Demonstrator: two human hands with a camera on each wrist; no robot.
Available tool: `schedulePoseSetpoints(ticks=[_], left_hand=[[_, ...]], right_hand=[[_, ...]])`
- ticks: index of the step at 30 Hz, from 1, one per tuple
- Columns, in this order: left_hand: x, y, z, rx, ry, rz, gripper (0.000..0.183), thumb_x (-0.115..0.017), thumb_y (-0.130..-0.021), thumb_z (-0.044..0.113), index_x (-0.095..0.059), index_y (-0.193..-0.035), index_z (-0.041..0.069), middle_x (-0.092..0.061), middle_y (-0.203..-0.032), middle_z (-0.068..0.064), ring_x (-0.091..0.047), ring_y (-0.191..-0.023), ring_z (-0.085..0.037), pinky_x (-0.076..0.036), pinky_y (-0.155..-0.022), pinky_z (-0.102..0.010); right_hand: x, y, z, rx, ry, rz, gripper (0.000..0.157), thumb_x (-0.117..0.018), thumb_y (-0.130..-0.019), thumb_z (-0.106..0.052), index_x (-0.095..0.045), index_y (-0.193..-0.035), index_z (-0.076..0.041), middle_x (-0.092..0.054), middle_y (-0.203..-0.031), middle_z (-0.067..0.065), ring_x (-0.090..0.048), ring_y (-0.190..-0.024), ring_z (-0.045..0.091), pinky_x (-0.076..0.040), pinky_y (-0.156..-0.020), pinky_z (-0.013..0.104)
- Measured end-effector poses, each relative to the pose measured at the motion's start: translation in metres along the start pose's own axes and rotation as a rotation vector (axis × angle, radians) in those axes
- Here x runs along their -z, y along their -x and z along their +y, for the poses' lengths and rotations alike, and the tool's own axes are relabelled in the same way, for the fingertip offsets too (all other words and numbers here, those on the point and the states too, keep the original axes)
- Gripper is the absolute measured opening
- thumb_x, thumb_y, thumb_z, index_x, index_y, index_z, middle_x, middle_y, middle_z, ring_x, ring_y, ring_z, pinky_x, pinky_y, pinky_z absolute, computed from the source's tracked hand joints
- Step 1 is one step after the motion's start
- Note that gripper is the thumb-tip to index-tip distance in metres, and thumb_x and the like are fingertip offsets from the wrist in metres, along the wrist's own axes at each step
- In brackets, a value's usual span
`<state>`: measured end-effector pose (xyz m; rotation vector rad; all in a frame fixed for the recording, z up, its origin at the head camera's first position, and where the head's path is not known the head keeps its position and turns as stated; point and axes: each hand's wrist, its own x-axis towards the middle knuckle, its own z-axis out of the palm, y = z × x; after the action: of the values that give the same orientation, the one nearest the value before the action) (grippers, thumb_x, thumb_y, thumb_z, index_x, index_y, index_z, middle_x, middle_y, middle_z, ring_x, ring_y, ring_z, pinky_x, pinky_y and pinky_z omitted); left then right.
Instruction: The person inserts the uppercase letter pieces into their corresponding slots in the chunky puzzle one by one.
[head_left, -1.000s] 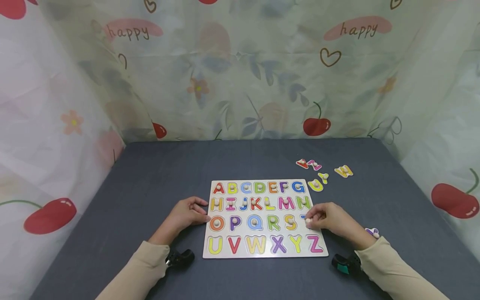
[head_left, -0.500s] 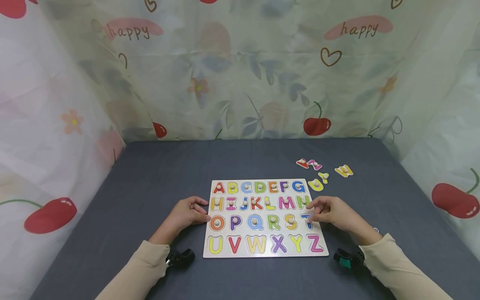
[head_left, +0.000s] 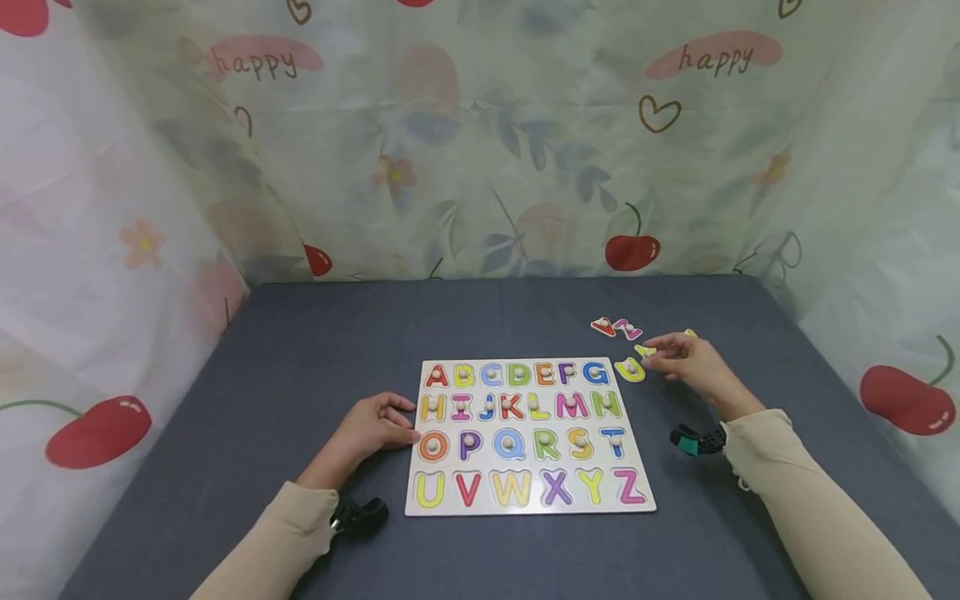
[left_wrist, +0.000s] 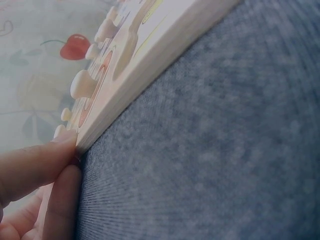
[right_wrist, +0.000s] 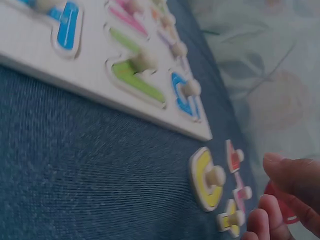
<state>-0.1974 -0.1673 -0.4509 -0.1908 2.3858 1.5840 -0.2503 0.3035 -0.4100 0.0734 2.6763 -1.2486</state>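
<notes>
A white wooden alphabet puzzle board (head_left: 528,461) lies flat, with knobbed letters in its upper three rows; the bottom row from U to Z shows no knobs. My left hand (head_left: 378,423) holds the board's left edge, thumb (left_wrist: 42,162) at the rim beside the orange O piece (head_left: 432,447). My right hand (head_left: 693,365) is at the yellow Y piece (head_left: 643,351), fingertips near it and partly covering it. In the right wrist view its thumb and fingers are apart, with nothing seen between them. The yellow U piece (head_left: 630,370) lies just left of that hand.
A red V piece (head_left: 602,327) and a pink Z piece (head_left: 628,329) lie behind the board. The yellow W piece (head_left: 690,333) is mostly hidden behind the right hand. Something small shows beside the right sleeve (head_left: 772,450). Patterned curtains surround the dark cloth-covered table (head_left: 360,333).
My right hand has let go of the blue T piece, which now sits in its slot, and has moved away to the loose letters behind the board. The left hand stays put.
</notes>
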Motion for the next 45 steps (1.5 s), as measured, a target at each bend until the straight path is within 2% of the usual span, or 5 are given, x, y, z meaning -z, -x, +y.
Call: schedulePoseSetpoints(ticks=[11, 25, 29, 34, 45], left_hand=[[0.000, -0.001, 0.000, 0.005, 0.004, -0.001, 0.047, -0.084, -0.070, 0.001, -0.062, -0.112, 0.000, -0.062, -0.075, -0.007, -0.061, -0.065, -0.014, -0.050, -0.060, -0.025], [0.000, 0.001, 0.001, 0.004, -0.004, -0.010, 0.047, -0.084, -0.071, 0.003, -0.061, -0.112, 0.000, -0.063, -0.075, -0.007, -0.061, -0.066, -0.014, -0.050, -0.061, -0.026], [0.001, 0.002, 0.002, 0.004, -0.002, -0.016, 0.047, -0.083, -0.071, 0.003, -0.061, -0.112, -0.001, -0.063, -0.075, -0.007, -0.061, -0.066, -0.014, -0.050, -0.061, -0.026], [0.001, 0.002, 0.002, 0.012, -0.001, -0.016, 0.048, -0.083, -0.072, 0.004, -0.060, -0.114, 0.000, -0.063, -0.077, -0.007, -0.061, -0.066, -0.014, -0.051, -0.062, -0.025], [0.001, 0.001, 0.002, 0.010, 0.016, -0.024, 0.048, -0.083, -0.072, 0.004, -0.060, -0.114, -0.001, -0.062, -0.076, -0.006, -0.061, -0.066, -0.013, -0.050, -0.061, -0.025]], right_hand=[[-0.020, -0.015, 0.003, -0.051, 0.014, -0.046, 0.045, -0.073, -0.086, -0.024, -0.062, -0.122, 0.001, -0.058, -0.081, 0.000, -0.053, -0.077, 0.015, -0.046, -0.069, 0.028], [-0.025, -0.010, 0.001, -0.063, 0.087, 0.084, 0.040, -0.072, -0.087, -0.028, -0.067, -0.115, 0.000, -0.068, -0.110, 0.018, -0.057, -0.085, 0.021, -0.043, -0.068, 0.029], [-0.024, -0.005, -0.012, -0.030, 0.089, 0.133, 0.040, -0.071, -0.088, -0.028, -0.067, -0.115, 0.001, -0.066, -0.114, 0.021, -0.057, -0.092, 0.026, -0.042, -0.074, 0.032], [-0.034, 0.004, -0.036, 0.034, 0.057, 0.099, 0.037, -0.070, -0.089, -0.029, -0.068, -0.114, -0.002, -0.066, -0.112, 0.018, -0.056, -0.091, 0.026, -0.044, -0.076, 0.034], [-0.096, 0.040, -0.102, 0.259, 0.057, -0.048, 0.015, -0.081, -0.078, -0.022, -0.073, -0.085, -0.011, -0.068, -0.073, -0.001, -0.059, -0.068, 0.016, -0.044, -0.063, 0.028]])
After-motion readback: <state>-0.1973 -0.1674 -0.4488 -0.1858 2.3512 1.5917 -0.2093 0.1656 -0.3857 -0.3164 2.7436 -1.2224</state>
